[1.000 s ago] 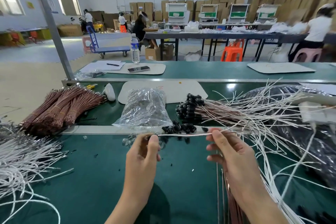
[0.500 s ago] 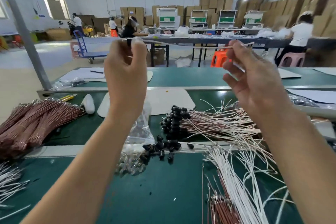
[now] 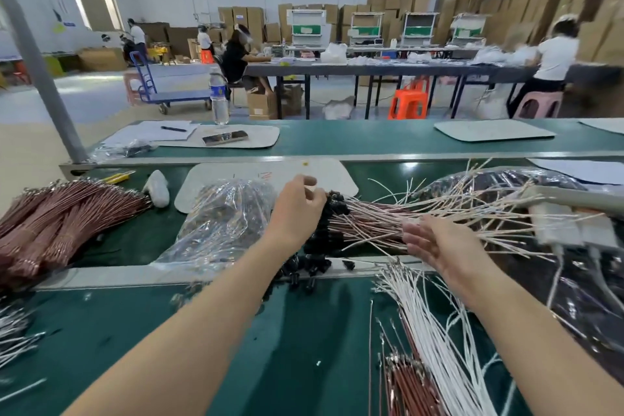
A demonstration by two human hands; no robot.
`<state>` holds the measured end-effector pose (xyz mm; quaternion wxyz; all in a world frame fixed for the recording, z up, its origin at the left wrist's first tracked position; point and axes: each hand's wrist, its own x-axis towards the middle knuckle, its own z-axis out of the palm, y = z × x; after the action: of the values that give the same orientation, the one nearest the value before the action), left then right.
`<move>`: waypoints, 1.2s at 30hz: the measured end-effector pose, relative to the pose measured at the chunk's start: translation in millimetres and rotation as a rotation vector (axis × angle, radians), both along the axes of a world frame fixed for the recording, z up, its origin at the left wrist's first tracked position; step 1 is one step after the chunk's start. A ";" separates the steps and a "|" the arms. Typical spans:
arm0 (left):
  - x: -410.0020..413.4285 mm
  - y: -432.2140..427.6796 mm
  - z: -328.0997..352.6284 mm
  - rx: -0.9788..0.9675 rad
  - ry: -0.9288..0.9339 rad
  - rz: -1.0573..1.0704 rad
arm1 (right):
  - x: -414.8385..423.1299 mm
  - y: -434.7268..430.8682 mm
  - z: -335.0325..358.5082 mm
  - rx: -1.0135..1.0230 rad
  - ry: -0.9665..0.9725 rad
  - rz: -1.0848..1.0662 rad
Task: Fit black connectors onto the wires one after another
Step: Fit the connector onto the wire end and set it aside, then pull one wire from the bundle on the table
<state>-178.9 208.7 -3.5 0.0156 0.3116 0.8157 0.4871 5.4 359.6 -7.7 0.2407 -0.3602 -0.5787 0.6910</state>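
Observation:
A pile of thin pinkish wires [image 3: 381,224] with black connectors [image 3: 337,207] on their left ends lies across the green bench. My left hand [image 3: 297,209] sits at the connector end, fingers loosely curled against the connectors, thumb lifted apart from them, nothing plainly held. My right hand [image 3: 439,246] hovers over the middle of the pile, palm up, fingers spread and blurred. Loose black connectors [image 3: 304,268] lie on the metal rail just under my left wrist. Bare white wires [image 3: 435,334] fan out below my right forearm.
A clear plastic bag [image 3: 223,223] lies left of my left hand. Brown wire bundles [image 3: 67,216] fill the far left, with more white wires [image 3: 13,334] below. A black bag [image 3: 499,181] and a white device [image 3: 574,228] lie right. Brown terminal-tipped wires [image 3: 412,385] lie bottom centre.
Both hands came down from holding one wire stretched up high to the finished pile. The right hand has let go and opened; the wire is no longer stretched between the hands.

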 end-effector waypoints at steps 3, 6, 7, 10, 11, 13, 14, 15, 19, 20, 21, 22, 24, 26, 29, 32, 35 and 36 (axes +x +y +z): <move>33.5 -32.4 -8.5 -0.160 0.081 -0.189 | 8.7 -16.4 -3.0 0.046 0.055 -0.039; 79.6 -58.1 -16.2 -0.465 0.155 -0.514 | 12.2 -34.0 2.1 0.122 0.062 -0.044; 94.6 -64.5 -18.8 -0.530 0.178 -0.622 | 13.2 -39.6 3.5 0.138 0.068 -0.041; 131.7 -77.5 -30.3 -0.601 0.340 -0.837 | 20.3 -54.3 5.6 0.165 0.092 -0.036; 141.8 -79.6 -34.6 -0.592 0.434 -0.887 | 23.9 -58.5 5.0 0.169 0.096 -0.037; 158.4 -82.0 -43.2 -0.563 0.615 -0.953 | 32.1 -67.2 2.5 0.169 0.105 -0.043; 165.3 -81.8 -46.9 -0.550 0.705 -0.958 | 35.7 -71.3 0.8 0.165 0.108 -0.049; 171.4 -81.3 -50.2 -0.530 0.798 -0.944 | 39.5 -75.0 -1.3 0.163 0.109 -0.057; 188.0 -82.3 -52.8 -0.464 1.021 -0.828 | 52.3 -87.1 -8.7 0.175 0.096 -0.081; 189.4 -83.5 -51.8 -0.457 1.051 -0.813 | 54.5 -89.8 -10.0 0.180 0.094 -0.080; 189.7 -84.5 -50.5 -0.455 1.086 -0.802 | 56.0 -92.1 -10.9 0.185 0.095 -0.080; 188.9 -85.7 -48.4 -0.455 1.119 -0.793 | 57.4 -93.8 -11.7 0.192 0.095 -0.080; 185.4 -88.1 -43.6 -0.454 1.175 -0.770 | 58.2 -96.0 -12.1 0.219 0.089 -0.077; 180.1 -90.0 -39.4 -0.449 1.209 -0.731 | 57.5 -97.4 -11.6 0.267 0.081 -0.064; 168.4 -92.9 -34.6 -0.424 1.208 -0.669 | 53.3 -99.6 -11.5 0.341 0.074 -0.061; 145.3 -104.2 -28.6 -0.398 1.167 -0.581 | 48.8 -98.9 -11.3 0.409 0.060 -0.079; 111.9 -136.7 -26.1 -0.318 1.017 -0.357 | 46.7 -95.1 -14.1 0.496 0.052 -0.095; 101.6 -151.3 -29.5 -0.275 0.930 -0.248 | 45.4 -93.8 -15.7 0.525 0.043 -0.095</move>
<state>-77.3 57.3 -33.0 -0.2512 0.5854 0.7498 0.1789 50.8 265.7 -23.4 0.3704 -0.2971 -0.7153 0.5127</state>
